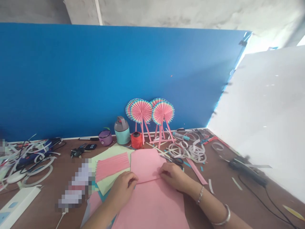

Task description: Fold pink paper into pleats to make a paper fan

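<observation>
The pink sheet (152,206) lies nearest the camera on the tabletop (221,178), its far part folded back toward the person so that a crease runs across it between the two hands. A blue panel (95,79) stands along the far edge at 12 o'clock, and a white panel (269,121) closes the side at 3 o'clock. The left hand (124,186) rests on the crease at 9 o'clock of the sheet's middle, fingers curled with their tips pressed down on the paper, clasping nothing. The right hand (172,176) lies at the crease's 3 o'clock end, fingers spread flat on the fold, likewise holding nothing; a silver bangle (226,216) sits on that forearm. A pleated pink paper (111,165) lies on a pale green sheet (105,187) at 10 o'clock of the left hand. Pink paper fans (152,113) lean against the blue panel at 12 o'clock. White paper loops (190,151) pile up at 1 o'clock of the right hand. A black glue gun (247,171) lies at 3 o'clock. A teal flask (122,130), an orange spool (136,140) and a purple pot (105,137) stand near the fans.
</observation>
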### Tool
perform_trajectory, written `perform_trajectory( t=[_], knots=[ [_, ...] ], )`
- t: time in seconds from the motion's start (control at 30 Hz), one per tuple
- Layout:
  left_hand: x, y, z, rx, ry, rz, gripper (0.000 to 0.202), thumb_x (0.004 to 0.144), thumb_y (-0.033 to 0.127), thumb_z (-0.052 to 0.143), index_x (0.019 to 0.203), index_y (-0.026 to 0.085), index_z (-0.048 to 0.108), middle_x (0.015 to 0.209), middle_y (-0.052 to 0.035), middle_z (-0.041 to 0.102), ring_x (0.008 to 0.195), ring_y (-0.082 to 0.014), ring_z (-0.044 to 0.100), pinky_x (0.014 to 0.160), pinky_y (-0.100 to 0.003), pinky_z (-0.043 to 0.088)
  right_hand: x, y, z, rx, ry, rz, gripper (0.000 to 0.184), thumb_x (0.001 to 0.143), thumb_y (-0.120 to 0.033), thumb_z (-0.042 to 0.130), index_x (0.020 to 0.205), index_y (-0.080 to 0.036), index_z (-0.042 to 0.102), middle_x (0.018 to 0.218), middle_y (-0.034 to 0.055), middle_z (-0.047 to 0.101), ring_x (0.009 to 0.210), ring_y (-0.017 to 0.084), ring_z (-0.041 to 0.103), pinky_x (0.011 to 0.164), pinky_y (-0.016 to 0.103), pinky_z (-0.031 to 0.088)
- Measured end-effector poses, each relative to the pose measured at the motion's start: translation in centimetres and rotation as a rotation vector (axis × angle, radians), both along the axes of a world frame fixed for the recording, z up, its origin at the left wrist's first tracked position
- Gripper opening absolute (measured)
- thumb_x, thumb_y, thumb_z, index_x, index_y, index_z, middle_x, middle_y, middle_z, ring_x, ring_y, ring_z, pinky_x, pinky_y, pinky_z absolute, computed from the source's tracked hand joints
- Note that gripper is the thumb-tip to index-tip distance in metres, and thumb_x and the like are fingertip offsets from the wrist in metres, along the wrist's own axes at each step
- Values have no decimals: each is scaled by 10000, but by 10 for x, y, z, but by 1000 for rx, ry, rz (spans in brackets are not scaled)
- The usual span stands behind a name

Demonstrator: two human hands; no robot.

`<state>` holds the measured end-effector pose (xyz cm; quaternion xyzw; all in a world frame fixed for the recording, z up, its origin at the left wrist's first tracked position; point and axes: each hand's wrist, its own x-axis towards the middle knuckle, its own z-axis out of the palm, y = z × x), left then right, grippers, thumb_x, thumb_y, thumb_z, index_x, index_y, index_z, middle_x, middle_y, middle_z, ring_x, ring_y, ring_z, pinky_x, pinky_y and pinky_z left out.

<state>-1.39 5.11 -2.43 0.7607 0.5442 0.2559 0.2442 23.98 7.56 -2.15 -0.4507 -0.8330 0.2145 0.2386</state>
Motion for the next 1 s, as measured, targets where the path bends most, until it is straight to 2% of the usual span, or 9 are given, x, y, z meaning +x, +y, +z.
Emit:
perform_trajectory(
  t=[0.13, 0.37, 0.6, 1.0],
  knots=[
    [-1, 2, -3, 26, 19, 14, 203, 796, 172, 431, 749, 210, 624, 775, -26, 647, 781, -196, 589, 726, -318, 426, 1, 0, 0, -6, 25, 10, 200, 798, -74, 471, 731, -178, 628, 768, 26, 636, 737, 148, 574, 699, 248, 419],
    [0, 6, -12, 15, -42, 82, 182, 773, 156, 413, 767, 203, 588, 785, -28, 644, 768, -187, 604, 714, -305, 445, 1, 2, -4, -75, 39, -32, 183, 756, -48, 479, 746, -172, 613, 777, 28, 635, 728, 152, 564, 688, 256, 422],
    [6, 4, -4, -1, 9, 141, 178, 737, 94, 435, 786, 189, 578, 767, -21, 646, 731, -166, 591, 672, -275, 432, -1, 1, 3, -103, 13, -64, 165, 742, -58, 500, 740, -167, 625, 754, 28, 628, 719, 157, 558, 666, 253, 415],
    [2, 10, -10, -18, 15, 89, 188, 708, 92, 430, 759, 185, 585, 757, -21, 639, 735, -170, 582, 687, -280, 418, 0, 2, 3, -192, 53, -61, 203, 746, -66, 491, 813, -164, 655, 817, 39, 662, 754, 162, 591, 689, 249, 430]
  ],
)
